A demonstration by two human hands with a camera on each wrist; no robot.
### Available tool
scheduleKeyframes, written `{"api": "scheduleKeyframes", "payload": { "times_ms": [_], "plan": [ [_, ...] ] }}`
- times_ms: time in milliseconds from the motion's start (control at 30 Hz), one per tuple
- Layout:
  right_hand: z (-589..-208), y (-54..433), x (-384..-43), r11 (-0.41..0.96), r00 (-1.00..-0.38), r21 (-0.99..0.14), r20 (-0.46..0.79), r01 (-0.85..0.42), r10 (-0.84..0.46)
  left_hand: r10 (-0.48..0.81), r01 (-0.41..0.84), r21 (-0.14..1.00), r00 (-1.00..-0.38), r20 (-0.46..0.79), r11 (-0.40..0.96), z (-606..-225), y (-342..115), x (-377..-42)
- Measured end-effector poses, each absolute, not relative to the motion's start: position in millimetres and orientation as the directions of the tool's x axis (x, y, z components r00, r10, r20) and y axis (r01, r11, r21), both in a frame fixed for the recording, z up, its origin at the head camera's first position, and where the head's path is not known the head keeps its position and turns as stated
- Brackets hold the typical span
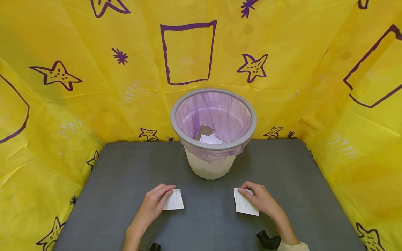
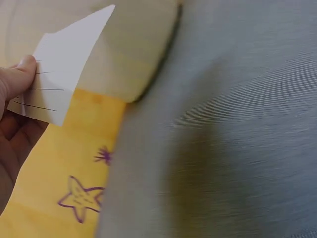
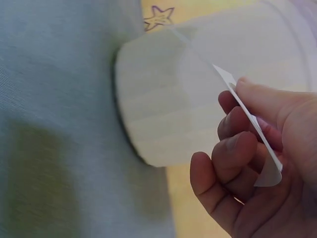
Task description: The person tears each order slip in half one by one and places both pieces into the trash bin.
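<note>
My left hand (image 1: 153,202) pinches a small piece of lined white paper (image 1: 174,200) between thumb and fingers, over the table in front of the bin. In the left wrist view that paper (image 2: 67,64) juts out past the thumb. On the other side, my right hand (image 1: 260,198) pinches a second lined piece of paper (image 1: 245,204), which has an uneven edge. The right wrist view shows this piece (image 3: 247,111) nearly edge-on, between the thumb and curled fingers. A wide gap separates the two pieces.
A cream bin (image 1: 209,166) with a grey rim and a purple liner (image 1: 216,108) stands beyond the hands. Inside lie white paper (image 1: 210,139) and a brown piece (image 1: 205,130). Yellow patterned cloth (image 1: 138,69) surrounds the dark grey table (image 1: 135,164) at the back and sides.
</note>
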State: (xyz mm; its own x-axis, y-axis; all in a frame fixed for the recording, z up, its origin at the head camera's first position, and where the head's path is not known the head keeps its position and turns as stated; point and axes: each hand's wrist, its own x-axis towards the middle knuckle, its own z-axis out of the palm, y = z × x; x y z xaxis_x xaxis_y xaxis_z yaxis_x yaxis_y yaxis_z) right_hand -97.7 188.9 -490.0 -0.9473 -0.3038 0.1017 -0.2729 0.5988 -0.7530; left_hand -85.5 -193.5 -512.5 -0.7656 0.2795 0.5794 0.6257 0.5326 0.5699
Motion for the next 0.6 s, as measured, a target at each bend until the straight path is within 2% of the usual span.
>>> {"api": "scheduleKeyframes", "payload": {
  "times_ms": [400,600],
  "plan": [
    [-426,220,-122,0.564,-0.913,-0.736,0.190,-0.375,-0.360,0.310,0.650,0.530,-0.743,0.592,0.544,-444,-215,-120],
    [-397,233,-132,0.568,-0.899,-0.710,0.222,-0.415,-0.378,0.349,0.684,0.494,-0.713,0.608,0.537,-410,-218,-134]
  ]
}}
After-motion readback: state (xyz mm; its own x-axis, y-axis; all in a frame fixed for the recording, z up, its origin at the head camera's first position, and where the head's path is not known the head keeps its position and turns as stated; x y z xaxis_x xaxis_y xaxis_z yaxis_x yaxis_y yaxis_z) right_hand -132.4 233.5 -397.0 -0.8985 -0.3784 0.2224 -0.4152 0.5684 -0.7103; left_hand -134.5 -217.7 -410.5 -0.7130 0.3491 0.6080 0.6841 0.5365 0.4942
